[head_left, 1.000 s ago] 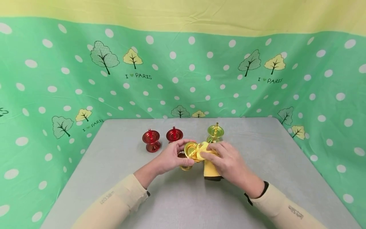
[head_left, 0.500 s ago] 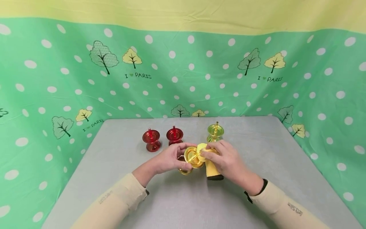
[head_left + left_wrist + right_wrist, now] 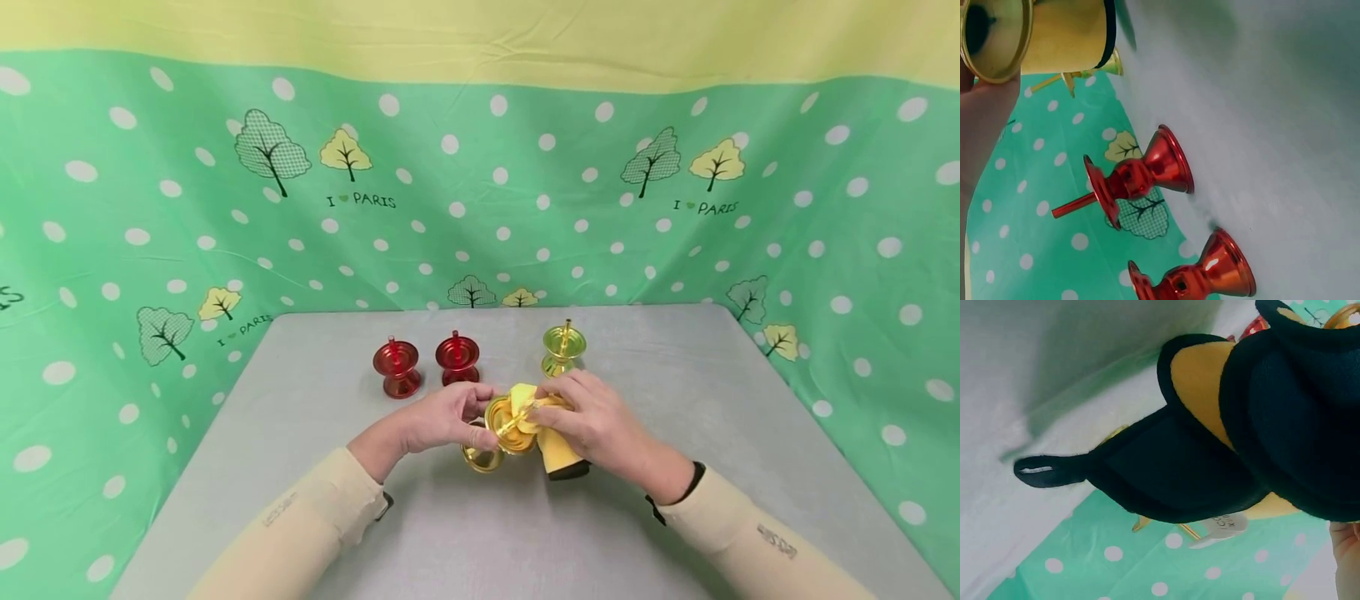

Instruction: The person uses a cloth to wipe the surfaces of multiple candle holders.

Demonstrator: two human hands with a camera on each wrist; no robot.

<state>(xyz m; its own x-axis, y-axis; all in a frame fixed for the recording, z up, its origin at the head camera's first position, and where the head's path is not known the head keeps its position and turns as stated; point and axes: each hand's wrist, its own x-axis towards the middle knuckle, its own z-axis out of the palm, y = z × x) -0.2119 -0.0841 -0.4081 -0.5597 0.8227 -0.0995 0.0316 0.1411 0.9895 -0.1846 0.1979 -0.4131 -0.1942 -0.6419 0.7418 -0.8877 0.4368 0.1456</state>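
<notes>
My left hand [image 3: 438, 422] grips a shiny gold candlestick [image 3: 482, 460] off to the middle of the table, in the head view. The candlestick is tilted, its dish and spike facing right and its round base at lower left. My right hand [image 3: 603, 425] pinches a yellow cloth [image 3: 561, 454] with black edging and presses it into the dish around the spike. Part of the cloth hangs below the fingers. In the left wrist view the candlestick's base [image 3: 1013, 47] shows at top left. The cloth's dark backing and hanging loop [image 3: 1179, 465] fill much of the right wrist view.
Two red candlesticks, one farther left [image 3: 396, 367] and one nearer the middle [image 3: 457, 358], stand upright behind my left hand. A yellow-green metallic candlestick [image 3: 562, 346] stands behind my right hand. A green dotted curtain [image 3: 502, 225] hangs behind the grey table [image 3: 300, 417].
The held candlestick has moved down toward me along with my left hand. The cloth in my right hand has shifted over the dish and now bunches around the spike.
</notes>
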